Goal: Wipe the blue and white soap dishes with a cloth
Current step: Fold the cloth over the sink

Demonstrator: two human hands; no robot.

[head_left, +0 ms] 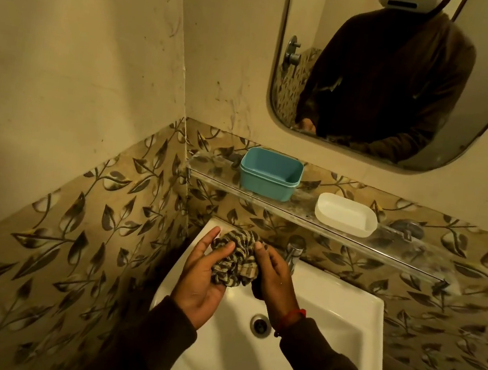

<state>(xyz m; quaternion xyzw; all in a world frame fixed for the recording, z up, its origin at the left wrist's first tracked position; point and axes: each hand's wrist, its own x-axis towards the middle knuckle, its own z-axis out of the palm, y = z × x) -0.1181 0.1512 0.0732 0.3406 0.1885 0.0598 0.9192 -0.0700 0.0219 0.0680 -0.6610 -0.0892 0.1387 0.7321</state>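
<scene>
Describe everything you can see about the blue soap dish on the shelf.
The blue soap dish is a deep, rounded-rectangular tub, apparently smooth light-blue plastic, with a ridge below its rim as though two pieces are nested. It stands upright, open and seemingly empty on the clear shelf below the mirror, left of the white soap dish and apart from it. No hand touches it.
</scene>
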